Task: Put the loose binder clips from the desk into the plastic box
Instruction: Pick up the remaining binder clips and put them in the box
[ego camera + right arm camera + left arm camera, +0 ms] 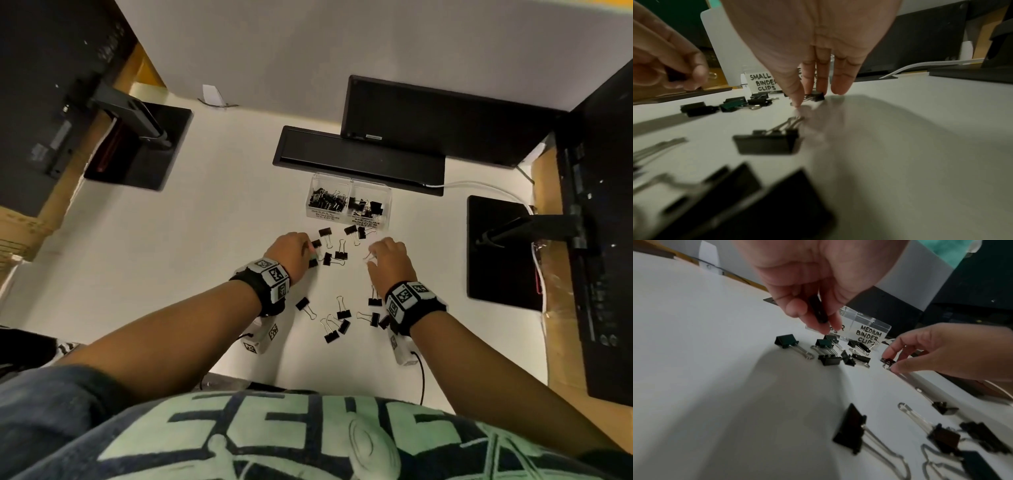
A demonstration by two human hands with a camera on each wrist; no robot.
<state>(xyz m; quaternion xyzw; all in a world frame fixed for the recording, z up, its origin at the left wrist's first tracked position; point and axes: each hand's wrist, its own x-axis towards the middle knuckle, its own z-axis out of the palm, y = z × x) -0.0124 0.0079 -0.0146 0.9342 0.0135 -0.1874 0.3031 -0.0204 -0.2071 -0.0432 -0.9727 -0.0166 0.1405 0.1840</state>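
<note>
A clear two-compartment plastic box (325, 215), labelled small and medium binder clips, stands on the white desk (212, 240) and holds black clips in both halves. Several loose black binder clips (337, 254) lie just in front of it, and several more (342, 313) lie nearer me between my wrists. My left hand (310, 251) pinches one black clip (818, 309) between thumb and fingers, lifted off the desk. My right hand (371, 255) reaches down and pinches a small clip (888, 361) that still lies on the desk, to the right of the front cluster.
A black bar-shaped unit (359, 154) and a dark monitor (445, 116) sit right behind the box. Black monitor-stand bases lie at the left (144, 144) and right (500, 246). A white cable (479, 186) runs at the right. Two small white tagged devices (262, 337) lie near the desk's front edge.
</note>
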